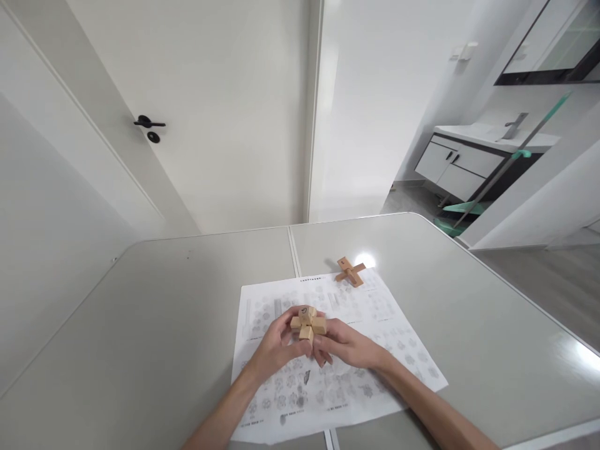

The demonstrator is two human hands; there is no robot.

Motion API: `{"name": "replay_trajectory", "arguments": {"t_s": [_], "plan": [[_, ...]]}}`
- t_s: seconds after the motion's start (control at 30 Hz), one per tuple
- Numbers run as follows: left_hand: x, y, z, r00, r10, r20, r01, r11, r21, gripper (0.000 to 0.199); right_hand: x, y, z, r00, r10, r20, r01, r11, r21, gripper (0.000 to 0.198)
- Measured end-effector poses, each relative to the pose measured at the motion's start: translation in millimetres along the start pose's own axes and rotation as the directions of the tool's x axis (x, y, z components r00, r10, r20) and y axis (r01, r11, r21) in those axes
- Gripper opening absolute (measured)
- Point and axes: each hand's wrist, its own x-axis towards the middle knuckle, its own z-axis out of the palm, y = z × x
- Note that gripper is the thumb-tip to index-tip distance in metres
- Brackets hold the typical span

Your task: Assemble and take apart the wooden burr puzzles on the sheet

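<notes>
Left hand (280,344) is clamped on the left of the cross (307,324), which is held over the sheet (384,356) marked end up, apparently for viewing. Its right is gripped by the right hand (349,345), presumably for steadiness; at the sheet's far edge a brown cross (349,272) is set, clear of both.

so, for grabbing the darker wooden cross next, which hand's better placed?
Right hand, probably: it's nearer the darker wooden cross at the far edge of the sheet. Both hands hold the pale wooden piece, so the left hand should keep it.
</notes>
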Motion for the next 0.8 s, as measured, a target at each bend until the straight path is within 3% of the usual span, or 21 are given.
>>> {"name": "replay_trajectory", "arguments": {"t_s": [0.07, 0.17, 0.3, 0.47, 0.6, 0.8], "plan": [[-0.1, 1.7, -0.4, 1.000, -0.003, 0.022, 0.003, 1.000, 0.006, 0.068, 0.7, 2.3, -2.5, 0.999, -0.011, 0.037, 0.008, 0.998, 0.064, 0.037], [-0.9, 4.4, -1.7, 0.999, 0.011, 0.048, -0.012, 1.000, 0.029, 0.067, 1.4, 7.2, -2.7, 1.000, -0.004, -0.015, 0.005, 0.996, 0.091, 0.038], [-1.2, 6.9, -2.4, 0.998, 0.048, 0.034, -0.051, 0.994, 0.097, 0.061, 2.6, 9.8, 1.8, 0.985, 0.055, -0.163, -0.037, 0.994, 0.106, 0.037], [0.9, 4.2, 1.8, 0.993, 0.088, -0.076, -0.074, 0.982, 0.175, 0.058, 5.6, 12.5, 3.4, 0.915, 0.061, -0.398, -0.068, 0.998, -0.002, 0.036], [1.2, 1.6, 5.0, 0.977, 0.132, -0.167, -0.091, 0.969, 0.230, 0.056, 6.4, 15.2, 1.3, 0.909, 0.033, -0.416, -0.050, 0.998, -0.030, 0.027], [1.5, -1.4, 3.9, 0.954, 0.164, -0.250, -0.082, 0.948, 0.308, 0.054, 5.0, 10.7, 1.6, 0.928, 0.019, -0.371, -0.024, 1.000, -0.008, 0.035]]}}
